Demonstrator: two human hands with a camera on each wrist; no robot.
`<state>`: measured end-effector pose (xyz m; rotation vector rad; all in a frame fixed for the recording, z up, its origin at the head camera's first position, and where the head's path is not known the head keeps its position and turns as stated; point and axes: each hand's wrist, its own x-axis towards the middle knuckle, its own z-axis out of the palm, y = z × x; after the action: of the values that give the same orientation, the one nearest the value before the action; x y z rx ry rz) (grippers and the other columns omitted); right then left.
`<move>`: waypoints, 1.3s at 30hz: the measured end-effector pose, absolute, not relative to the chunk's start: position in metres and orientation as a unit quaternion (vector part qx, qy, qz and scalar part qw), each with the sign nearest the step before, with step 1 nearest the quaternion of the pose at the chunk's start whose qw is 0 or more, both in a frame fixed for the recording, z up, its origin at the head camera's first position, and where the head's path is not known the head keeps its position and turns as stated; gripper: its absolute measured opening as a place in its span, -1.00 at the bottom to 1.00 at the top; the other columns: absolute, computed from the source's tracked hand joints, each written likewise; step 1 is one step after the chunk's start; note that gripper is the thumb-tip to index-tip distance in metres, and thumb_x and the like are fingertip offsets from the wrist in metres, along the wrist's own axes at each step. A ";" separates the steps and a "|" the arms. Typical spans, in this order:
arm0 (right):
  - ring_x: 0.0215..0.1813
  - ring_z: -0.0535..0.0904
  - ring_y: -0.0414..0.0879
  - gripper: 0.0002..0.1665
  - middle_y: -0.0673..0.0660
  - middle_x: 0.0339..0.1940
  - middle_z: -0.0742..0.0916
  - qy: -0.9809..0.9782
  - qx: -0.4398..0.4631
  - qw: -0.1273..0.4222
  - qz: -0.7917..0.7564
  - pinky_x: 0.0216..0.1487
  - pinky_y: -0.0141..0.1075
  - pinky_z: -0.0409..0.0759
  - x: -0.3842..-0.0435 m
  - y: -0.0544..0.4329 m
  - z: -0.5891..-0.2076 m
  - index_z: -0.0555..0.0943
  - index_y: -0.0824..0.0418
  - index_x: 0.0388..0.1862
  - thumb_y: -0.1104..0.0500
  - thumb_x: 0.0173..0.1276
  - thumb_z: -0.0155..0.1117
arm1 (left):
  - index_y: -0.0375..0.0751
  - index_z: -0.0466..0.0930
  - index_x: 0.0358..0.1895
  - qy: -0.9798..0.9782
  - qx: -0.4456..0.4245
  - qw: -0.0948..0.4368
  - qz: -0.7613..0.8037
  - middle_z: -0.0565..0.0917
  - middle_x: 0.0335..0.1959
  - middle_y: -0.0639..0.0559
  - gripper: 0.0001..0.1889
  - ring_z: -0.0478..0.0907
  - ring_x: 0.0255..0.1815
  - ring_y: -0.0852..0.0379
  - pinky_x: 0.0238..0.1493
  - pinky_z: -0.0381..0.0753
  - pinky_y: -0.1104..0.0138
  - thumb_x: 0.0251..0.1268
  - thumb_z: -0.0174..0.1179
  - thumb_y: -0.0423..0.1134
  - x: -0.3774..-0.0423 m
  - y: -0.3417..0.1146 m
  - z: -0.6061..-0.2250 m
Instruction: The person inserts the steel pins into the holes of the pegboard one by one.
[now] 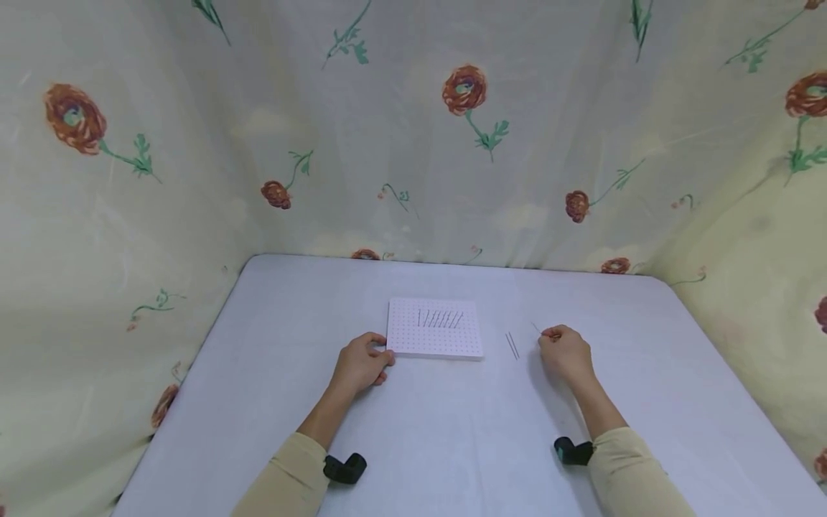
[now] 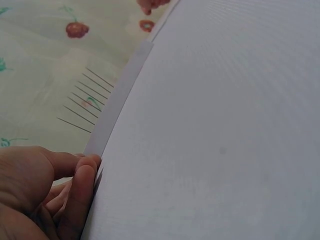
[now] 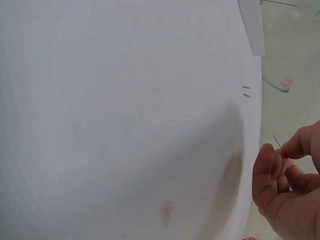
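Observation:
A white perforated pegboard (image 1: 433, 346) lies on the table, with several thin dark metal pins (image 1: 441, 319) standing in a row of its holes. At its near left corner, my left hand (image 1: 359, 365) grips the board's edge between thumb and fingers. The left wrist view shows the pins (image 2: 82, 107) sticking out from the board's far face. To the right of the board, my right hand (image 1: 566, 353) pinches one thin metal pin (image 3: 276, 141) between thumb and fingertips, its tip poking out toward the board. Two loose pins (image 1: 512, 346) lie side by side between that hand and the board.
A white cloth covers the table (image 1: 439, 431). Flower-printed curtains (image 1: 413, 143) hang behind the table and along both sides. Each wrist wears a black camera mount (image 1: 345, 468).

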<state>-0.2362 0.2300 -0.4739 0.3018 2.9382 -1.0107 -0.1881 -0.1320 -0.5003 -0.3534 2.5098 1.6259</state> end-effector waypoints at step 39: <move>-0.42 0.59 -0.46 -0.66 0.27 -0.09 0.80 0.851 0.129 -0.080 -0.503 -0.31 -0.62 0.62 -0.243 0.212 -0.462 0.67 0.34 0.07 0.12 0.48 0.27 | -0.25 0.56 0.17 0.830 -0.118 0.062 0.542 0.79 -0.38 -0.01 -0.67 0.58 -0.66 0.21 -0.58 0.63 0.45 0.41 0.26 -0.26 -0.188 -0.133 -0.500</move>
<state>-0.2433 0.2116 -0.4621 0.4281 2.8182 -1.6661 -0.1877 -0.1327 -0.5003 -0.3555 2.5091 1.6397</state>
